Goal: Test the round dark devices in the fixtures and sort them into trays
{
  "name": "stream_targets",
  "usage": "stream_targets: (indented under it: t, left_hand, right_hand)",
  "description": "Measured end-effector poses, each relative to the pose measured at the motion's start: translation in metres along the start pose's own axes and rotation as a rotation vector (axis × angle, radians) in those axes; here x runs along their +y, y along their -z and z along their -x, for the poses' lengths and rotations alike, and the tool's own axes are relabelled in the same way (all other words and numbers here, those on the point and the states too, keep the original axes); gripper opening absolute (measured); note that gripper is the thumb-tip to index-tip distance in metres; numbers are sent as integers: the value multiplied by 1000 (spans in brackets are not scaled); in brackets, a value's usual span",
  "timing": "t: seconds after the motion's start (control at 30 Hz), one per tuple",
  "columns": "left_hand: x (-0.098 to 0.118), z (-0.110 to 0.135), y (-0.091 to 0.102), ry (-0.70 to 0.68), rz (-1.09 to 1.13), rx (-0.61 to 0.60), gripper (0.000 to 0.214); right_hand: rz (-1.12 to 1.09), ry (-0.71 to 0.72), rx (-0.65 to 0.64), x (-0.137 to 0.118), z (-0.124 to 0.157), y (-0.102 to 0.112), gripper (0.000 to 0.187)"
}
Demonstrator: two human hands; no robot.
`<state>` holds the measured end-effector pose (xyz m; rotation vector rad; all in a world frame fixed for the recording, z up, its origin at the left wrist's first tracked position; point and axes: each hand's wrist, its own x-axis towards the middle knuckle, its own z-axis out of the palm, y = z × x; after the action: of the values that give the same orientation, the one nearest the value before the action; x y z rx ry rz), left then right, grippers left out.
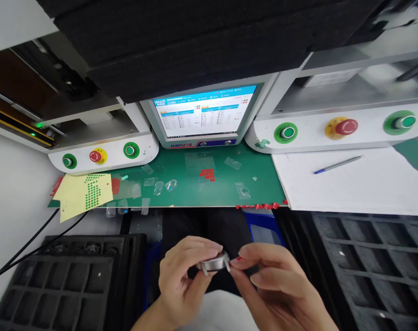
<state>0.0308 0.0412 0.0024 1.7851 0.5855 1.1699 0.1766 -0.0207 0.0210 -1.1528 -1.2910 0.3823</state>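
One littered green tabletop, lit screen

I log silver-grey for the watch-like case, with a small red piece just right of it. Green bench mat; on its left, a pale-yellow sheet patterned with rows of green dots; mid-mat, a block of red stickers. Far side, I note white control panels, green-ringed buttons, red stop buttons on yellow. Screen: blue-and-white. Right: white paper, blue-tipped grey pen. Near left: black gridded tray.
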Motion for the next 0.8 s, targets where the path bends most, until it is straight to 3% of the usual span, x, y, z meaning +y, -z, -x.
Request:
stream_targets:
  t: [0.07,0.13,0.2,0.27,0.37,0.47,0.67,0.8]
  left_hand:
    - [-1,1,0,-10,-92,51,27]
    - [-4,2,0,54,-175,191,30]
    - [-7,1,2,164,-208,368,30]
    - [-11,1,3,262,-190,471,25]
    - [-16,1,4,338,-157,444,19]
    - [-19,2,4,365,-137,342,17]
    - [-21,1,4,384,-122,251,17]
    - [-17,-2,1,452,-107,308,12]
  right_hand:
    - [-53,-29,-16,-1,3,-2,33]
    - [-99,-59,-36,5,7,-2,33]
    - [-62,-81,-34,20,10,2,30]
    - [87,-121,12,46,10,11,21]
    - [465,-180,104,92,8,31,14]
    - [755,-152,46,130,3,46,18]
    - [822,-119,-216,169,-21,52,15]
    - [886,-114,-349,186,-44,53,12]
